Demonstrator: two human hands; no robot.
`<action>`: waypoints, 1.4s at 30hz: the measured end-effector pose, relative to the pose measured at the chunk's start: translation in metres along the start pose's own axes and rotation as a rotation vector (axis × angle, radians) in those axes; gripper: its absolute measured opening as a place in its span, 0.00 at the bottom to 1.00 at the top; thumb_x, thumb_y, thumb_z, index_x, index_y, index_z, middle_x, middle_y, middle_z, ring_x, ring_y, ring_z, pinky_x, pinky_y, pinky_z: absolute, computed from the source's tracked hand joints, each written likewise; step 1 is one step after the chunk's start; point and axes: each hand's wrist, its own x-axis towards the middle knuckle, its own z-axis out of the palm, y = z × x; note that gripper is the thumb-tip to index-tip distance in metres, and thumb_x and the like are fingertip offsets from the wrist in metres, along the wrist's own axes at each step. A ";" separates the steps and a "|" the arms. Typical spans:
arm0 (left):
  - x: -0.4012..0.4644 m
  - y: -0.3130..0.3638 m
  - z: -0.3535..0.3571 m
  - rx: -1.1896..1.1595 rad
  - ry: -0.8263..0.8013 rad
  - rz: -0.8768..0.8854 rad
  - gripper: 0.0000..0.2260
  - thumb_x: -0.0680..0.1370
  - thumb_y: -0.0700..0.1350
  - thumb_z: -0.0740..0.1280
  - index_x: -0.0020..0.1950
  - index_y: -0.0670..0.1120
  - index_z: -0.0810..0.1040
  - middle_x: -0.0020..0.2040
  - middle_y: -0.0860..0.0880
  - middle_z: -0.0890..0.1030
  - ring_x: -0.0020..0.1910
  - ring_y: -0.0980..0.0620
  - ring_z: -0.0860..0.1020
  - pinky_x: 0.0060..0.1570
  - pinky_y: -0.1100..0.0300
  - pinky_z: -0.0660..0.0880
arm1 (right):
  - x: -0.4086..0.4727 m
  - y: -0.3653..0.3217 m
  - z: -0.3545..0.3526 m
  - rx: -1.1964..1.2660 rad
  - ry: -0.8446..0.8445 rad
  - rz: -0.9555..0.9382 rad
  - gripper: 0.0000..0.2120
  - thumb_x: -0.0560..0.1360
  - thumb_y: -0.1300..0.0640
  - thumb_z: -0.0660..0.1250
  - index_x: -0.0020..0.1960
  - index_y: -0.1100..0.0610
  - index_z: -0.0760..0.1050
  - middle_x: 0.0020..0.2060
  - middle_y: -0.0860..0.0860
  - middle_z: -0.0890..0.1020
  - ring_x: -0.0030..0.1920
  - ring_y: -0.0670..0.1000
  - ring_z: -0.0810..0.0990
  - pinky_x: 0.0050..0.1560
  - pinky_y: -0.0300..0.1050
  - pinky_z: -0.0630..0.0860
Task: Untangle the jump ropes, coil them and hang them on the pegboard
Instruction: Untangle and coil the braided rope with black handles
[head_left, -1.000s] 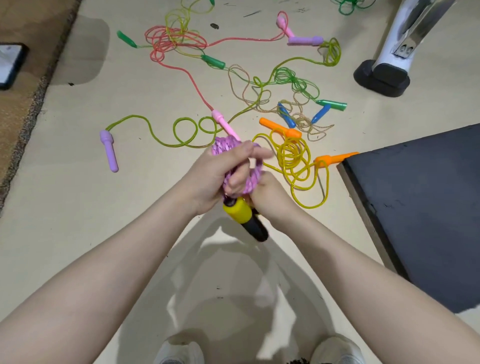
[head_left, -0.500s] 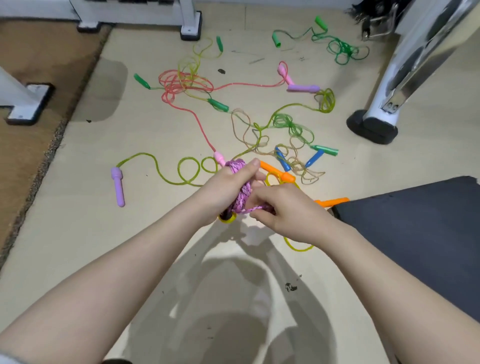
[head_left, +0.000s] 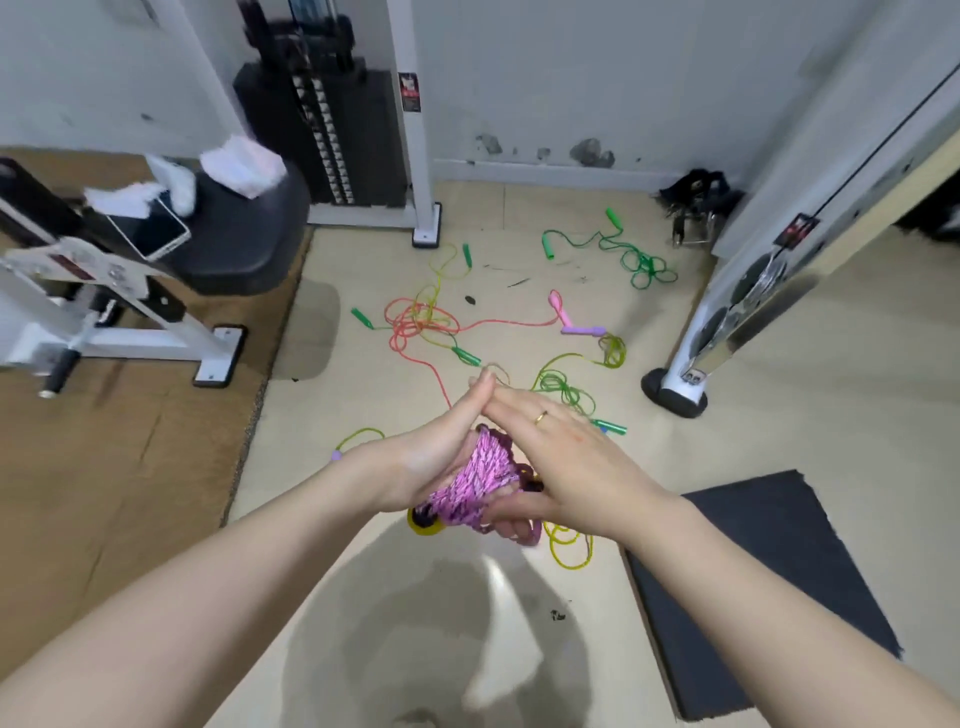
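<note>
A coiled purple jump rope (head_left: 483, 478) sits squeezed between my two palms above the floor. Its yellow handle end (head_left: 423, 522) pokes out below. My left hand (head_left: 436, 452) presses the coil from the left with straight fingers. My right hand (head_left: 561, 457), wearing a ring, covers it from the right, fingers straight, the thumb lying under the coil. The fingertips of both hands meet above it. Tangled ropes lie on the floor beyond: a pink-red one (head_left: 415, 327), a green one (head_left: 639, 260) and a yellow one (head_left: 569, 545). No pegboard is in view.
A black mat (head_left: 753, 571) lies at the right. A white machine leg with a black foot (head_left: 675, 395) stands to the right of the ropes. At the left is a bench frame (head_left: 130, 332) with a phone (head_left: 150, 228) on its pad. A weight stack (head_left: 332, 130) stands against the back wall.
The view has tilted up to take in the wall and machines. My hands went from gripping and winding the purple rope to flat palms pressed around the coil, fingertips touching.
</note>
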 end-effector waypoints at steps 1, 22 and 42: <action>-0.021 0.018 0.002 0.009 0.002 -0.015 0.61 0.55 0.83 0.53 0.77 0.44 0.52 0.75 0.34 0.54 0.74 0.37 0.54 0.74 0.43 0.50 | 0.007 -0.017 -0.024 0.033 -0.070 0.004 0.45 0.66 0.38 0.70 0.76 0.50 0.52 0.74 0.46 0.60 0.72 0.49 0.62 0.68 0.46 0.65; -0.085 0.227 -0.005 0.308 0.012 -0.047 0.28 0.78 0.63 0.50 0.52 0.39 0.75 0.47 0.34 0.81 0.43 0.42 0.80 0.50 0.54 0.77 | 0.114 -0.030 -0.182 0.594 -0.214 0.175 0.34 0.67 0.66 0.73 0.69 0.57 0.63 0.47 0.45 0.78 0.44 0.38 0.78 0.51 0.34 0.73; 0.010 0.444 -0.114 0.194 0.272 0.283 0.16 0.80 0.50 0.59 0.52 0.38 0.77 0.48 0.38 0.81 0.45 0.42 0.80 0.52 0.49 0.76 | 0.285 0.105 -0.309 0.543 0.170 0.208 0.26 0.65 0.62 0.76 0.60 0.56 0.72 0.48 0.50 0.79 0.44 0.44 0.76 0.48 0.37 0.73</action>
